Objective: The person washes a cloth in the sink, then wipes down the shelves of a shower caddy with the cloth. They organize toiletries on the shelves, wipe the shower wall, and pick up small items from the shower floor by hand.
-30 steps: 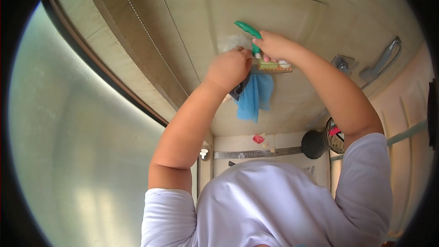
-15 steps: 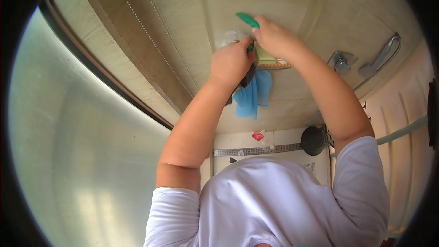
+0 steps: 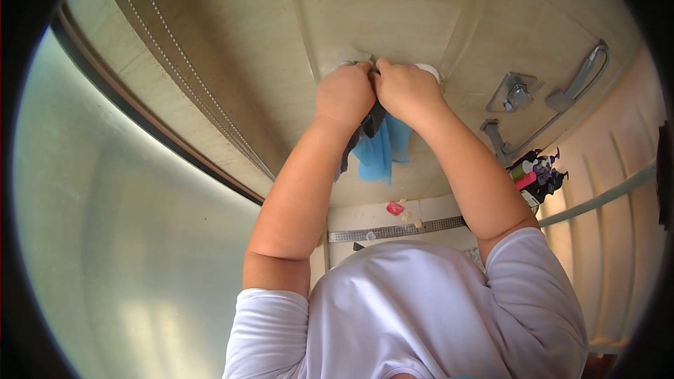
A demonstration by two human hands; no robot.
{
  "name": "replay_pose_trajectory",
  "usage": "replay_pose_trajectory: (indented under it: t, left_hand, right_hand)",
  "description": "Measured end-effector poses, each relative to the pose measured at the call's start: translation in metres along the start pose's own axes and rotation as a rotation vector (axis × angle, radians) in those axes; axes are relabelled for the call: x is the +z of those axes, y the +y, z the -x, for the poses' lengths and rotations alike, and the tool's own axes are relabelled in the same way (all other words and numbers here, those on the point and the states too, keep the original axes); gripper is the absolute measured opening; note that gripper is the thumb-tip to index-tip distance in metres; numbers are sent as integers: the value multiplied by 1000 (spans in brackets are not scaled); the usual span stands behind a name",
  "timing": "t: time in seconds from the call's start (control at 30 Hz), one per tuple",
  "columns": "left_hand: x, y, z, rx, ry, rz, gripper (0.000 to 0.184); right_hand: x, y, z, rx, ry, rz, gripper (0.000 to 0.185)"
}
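Observation:
My left hand [image 3: 344, 95] is closed, its knuckles raised against the tiled wall. My right hand [image 3: 411, 95] is closed too, its fingertips meeting the left ones. What they hold is hidden behind the fingers. A dark cloth [image 3: 373, 121] hangs down between the wrists, its top lost between the hands. Behind it droops a light blue cloth [image 3: 375, 154]. A clear, plastic-looking thing [image 3: 354, 53] shows just above my left fingers. The rounded edge of a white thing [image 3: 429, 69] sticks out beyond my right hand.
A chrome shower valve [image 3: 518, 92] and a handle-like fitting [image 3: 583, 81] sit on the wall at right. Pump bottles [image 3: 539, 175] stand below them. A bead chain [image 3: 175, 49] hangs at left, beside a frosted glass panel [image 3: 140, 238]. A drain grate [image 3: 372, 231] crosses the floor.
My right hand has moved down and left to meet my left hand. The green-handled tool it held is out of sight. The white edge and the pump bottles have come into view.

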State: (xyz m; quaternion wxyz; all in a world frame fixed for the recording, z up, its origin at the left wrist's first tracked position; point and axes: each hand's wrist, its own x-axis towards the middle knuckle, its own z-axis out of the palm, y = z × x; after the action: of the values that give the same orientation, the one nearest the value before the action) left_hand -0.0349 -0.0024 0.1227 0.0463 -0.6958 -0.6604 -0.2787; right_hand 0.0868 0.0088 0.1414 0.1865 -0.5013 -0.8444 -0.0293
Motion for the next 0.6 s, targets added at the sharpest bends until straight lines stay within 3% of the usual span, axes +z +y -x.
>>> replay_pose_trajectory:
  t: [0.17,0.33,0.43,0.6]
  left_hand:
    - [-2,-6,6,123,186,138,19]
    - [-6,-5,5,99,52,63,15]
    - [-10,-4,2,75,-38,30,18]
    - [-6,-8,-2,70,-93,-10,19]
  right_hand:
    - [-9,17,-3,-35,-118,-279,29]
    - [0,24,-9,-19,-54,-375,28]
    - [-7,15,-8,-53,-141,-264,26]
    - [-15,15,-9,-9,-224,-353,22]
